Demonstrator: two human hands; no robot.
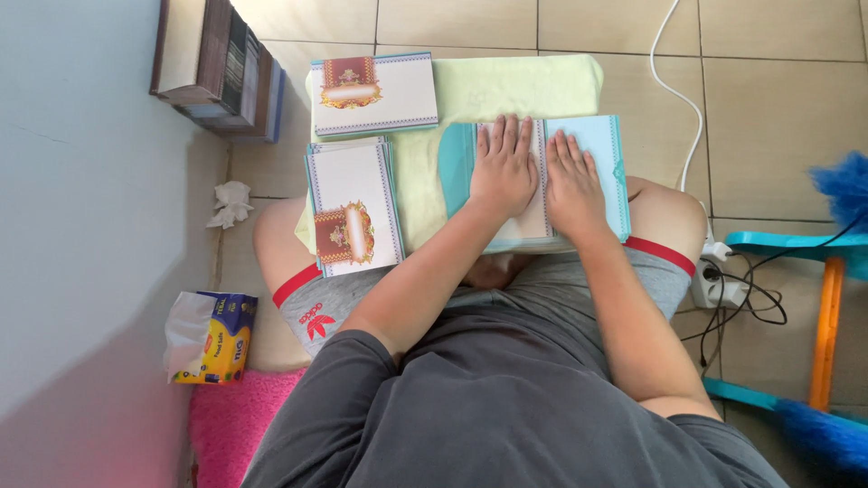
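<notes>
Just right of the frame's centre, a folded teal card (579, 149) lies on the lap cushion (524, 86), its fold running top to bottom. The left hand (504, 167) and right hand (571, 181) press flat on it side by side, fingers extended, gripping nothing. Finished card stacks (354, 212) sit left of centre, nearer the left hand.

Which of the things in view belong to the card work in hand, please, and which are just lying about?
In use:
left hand and right hand, flat on the open turquoise card
two stacks of printed cards
pale green cushion

Lying about:
tissue pack
crumpled tissue
power strip
blue duster
</notes>
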